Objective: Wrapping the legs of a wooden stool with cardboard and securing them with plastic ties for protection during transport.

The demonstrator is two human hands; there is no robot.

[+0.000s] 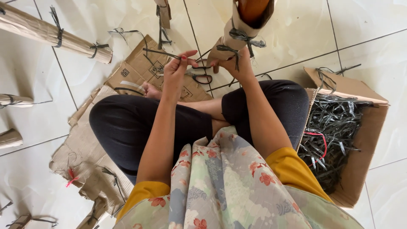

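I sit cross-legged on flattened cardboard [85, 148]. My left hand [178, 68] pinches a thin dark plastic strap [161, 52] that runs off to the left. My right hand [233, 63] grips the lower end of a brown paper-wrapped bundle [237, 36], which is tied with dark straps and stands up in front of me. A pair of scissors with dark handles [202, 77] lies on the cardboard between and just below my hands.
An open cardboard box [360, 144] full of dark plastic straps stands at my right. Another tied paper-wrapped bundle [46, 32] lies at the upper left, with smaller rolls [10, 101] along the left edge. The floor is white tile.
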